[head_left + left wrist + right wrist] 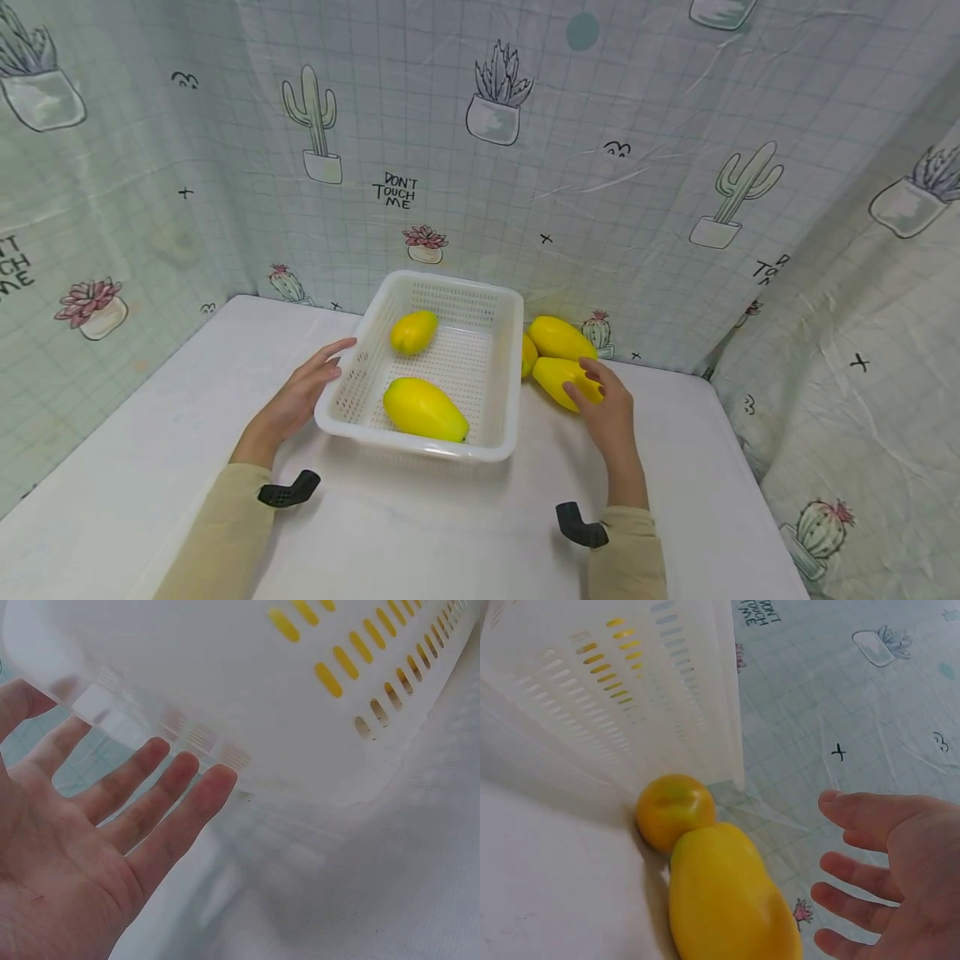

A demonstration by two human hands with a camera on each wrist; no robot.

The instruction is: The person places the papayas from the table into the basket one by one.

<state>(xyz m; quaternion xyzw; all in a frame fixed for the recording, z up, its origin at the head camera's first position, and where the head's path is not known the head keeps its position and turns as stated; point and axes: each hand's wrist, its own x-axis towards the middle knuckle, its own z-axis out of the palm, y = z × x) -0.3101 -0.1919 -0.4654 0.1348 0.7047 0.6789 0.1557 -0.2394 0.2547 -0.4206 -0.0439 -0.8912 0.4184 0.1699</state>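
Note:
A white perforated plastic basket (483, 392) stands mid-table with a small yellow lemon-like fruit (414, 332) and a larger yellow papaya-like fruit (425, 409) inside. My left hand (303, 392) is at its left side, fingers spread and fairly straight; in the left wrist view the fingertips (219, 780) lie right at the basket wall. To the basket's right, my right hand (606, 408) overlaps the nearer of two long yellow fruits (553, 377), its fingers loosely bent and holding nothing. In the right wrist view this hand (907, 877) hovers beside a long yellow fruit (727, 896).
Behind the nearer fruit lies the other long yellow fruit (562, 337). A round orange-yellow fruit (675, 814) sits against the basket's right side, partly hidden by it in the head view. A cactus-print curtain (585, 208) rises along the back edge of the white table (405, 533).

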